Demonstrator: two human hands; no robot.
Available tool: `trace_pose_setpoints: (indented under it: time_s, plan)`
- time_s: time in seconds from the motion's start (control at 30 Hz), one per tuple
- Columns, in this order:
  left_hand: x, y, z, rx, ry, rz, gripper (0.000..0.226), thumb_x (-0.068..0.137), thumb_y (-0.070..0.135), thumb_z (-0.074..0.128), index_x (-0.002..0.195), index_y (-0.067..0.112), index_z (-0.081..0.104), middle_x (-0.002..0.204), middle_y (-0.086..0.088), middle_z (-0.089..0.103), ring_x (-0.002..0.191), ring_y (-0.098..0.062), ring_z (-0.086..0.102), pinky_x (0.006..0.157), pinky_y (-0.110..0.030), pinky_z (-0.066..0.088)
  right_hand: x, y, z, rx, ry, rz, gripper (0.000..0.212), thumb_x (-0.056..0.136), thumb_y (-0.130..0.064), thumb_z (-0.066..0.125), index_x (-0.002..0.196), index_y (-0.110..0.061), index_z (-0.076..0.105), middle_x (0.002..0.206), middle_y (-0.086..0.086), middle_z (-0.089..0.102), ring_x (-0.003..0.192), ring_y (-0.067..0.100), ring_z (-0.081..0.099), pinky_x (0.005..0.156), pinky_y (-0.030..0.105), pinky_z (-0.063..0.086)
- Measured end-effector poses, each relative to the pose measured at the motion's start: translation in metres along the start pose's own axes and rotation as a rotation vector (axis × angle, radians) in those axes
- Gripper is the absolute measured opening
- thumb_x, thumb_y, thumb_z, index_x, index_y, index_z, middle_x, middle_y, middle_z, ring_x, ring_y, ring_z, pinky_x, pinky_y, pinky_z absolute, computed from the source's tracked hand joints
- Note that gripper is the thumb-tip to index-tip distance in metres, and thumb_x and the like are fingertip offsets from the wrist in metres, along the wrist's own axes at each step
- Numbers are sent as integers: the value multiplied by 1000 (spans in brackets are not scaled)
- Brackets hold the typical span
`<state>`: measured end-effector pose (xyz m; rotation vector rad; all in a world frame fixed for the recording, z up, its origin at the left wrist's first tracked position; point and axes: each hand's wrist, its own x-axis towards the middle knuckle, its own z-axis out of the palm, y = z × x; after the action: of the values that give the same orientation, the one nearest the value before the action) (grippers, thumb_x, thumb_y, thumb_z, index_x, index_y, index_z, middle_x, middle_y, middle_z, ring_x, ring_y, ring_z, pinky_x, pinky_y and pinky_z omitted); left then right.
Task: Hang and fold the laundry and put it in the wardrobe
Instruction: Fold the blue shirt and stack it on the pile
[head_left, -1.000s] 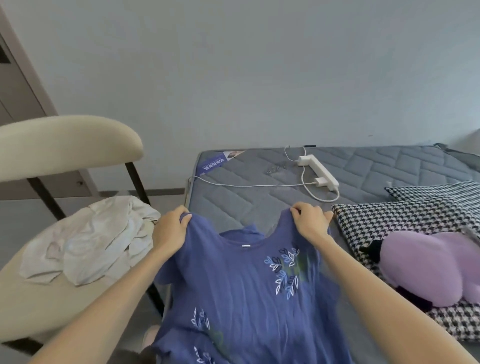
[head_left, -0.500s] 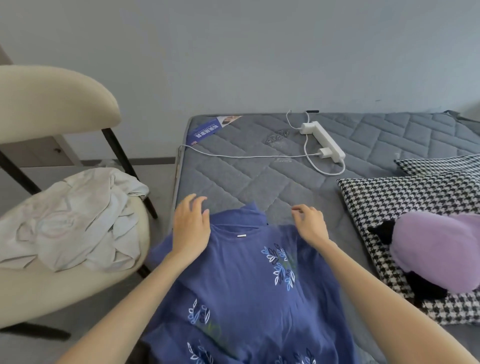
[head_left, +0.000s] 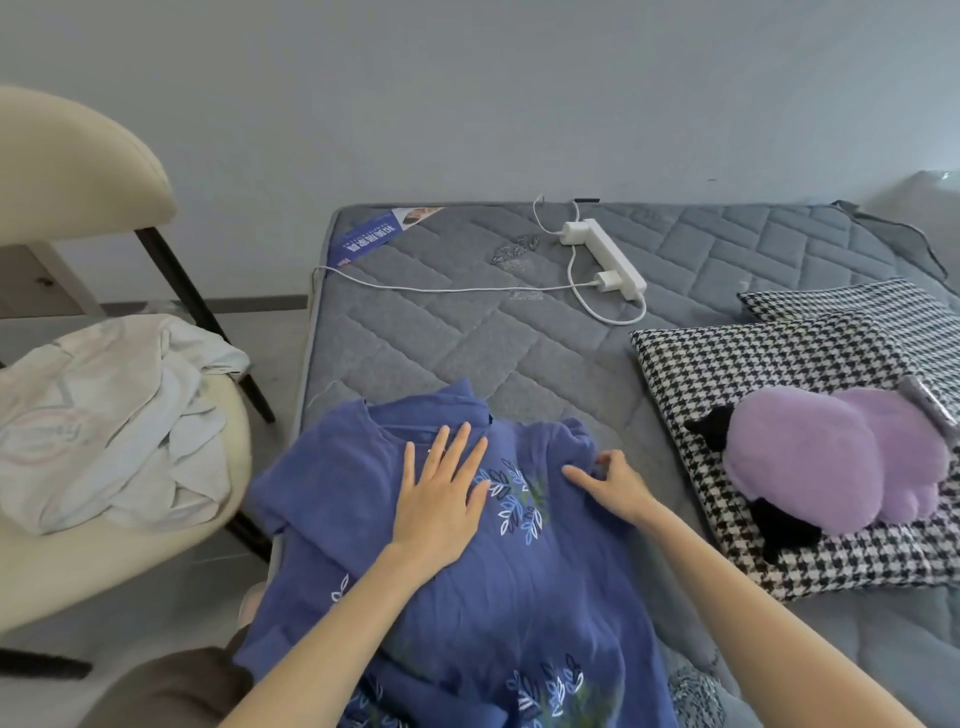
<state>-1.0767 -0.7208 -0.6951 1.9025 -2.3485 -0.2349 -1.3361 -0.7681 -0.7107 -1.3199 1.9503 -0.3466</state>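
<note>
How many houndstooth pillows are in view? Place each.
2. One houndstooth pillow lies under the purple plush toy; the second pillow lies behind it. A patterned scrap beside the blue garment may be a third.

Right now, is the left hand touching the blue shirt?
Touching. The head view shows the left hand lying flat, fingers spread, on the blue shirt just below its collar, with no gap visible.

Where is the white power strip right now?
In the head view the white power strip lies on the grey mattress, right of centre near the far wall, beyond the blue shirt and left of the houndstooth pillows.
</note>
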Motion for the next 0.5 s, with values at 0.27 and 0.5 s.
trace_pose_setpoints:
  time_s: [0.27,0.5]
  plan:
    - [-1,-3,5,-32,16,-15,56,100,49,15,149,35,-8,154,15,-21,137,-7,-30,113,-45,-17,-26,17,-38,425,496,-32,24,91,-31,62,73,-17,56,71,-2,57,67,14,50,55,29,35]
    - [0,-4,5,-24,-18,-11,56,99,50,13,148,36,-10,152,16,-25,139,-7,-28,114,-46,-15,-45,56,-36,-67,246,188,22,89,-23,62,104,-9,54,106,13,61,99,32,58,78,35,44]
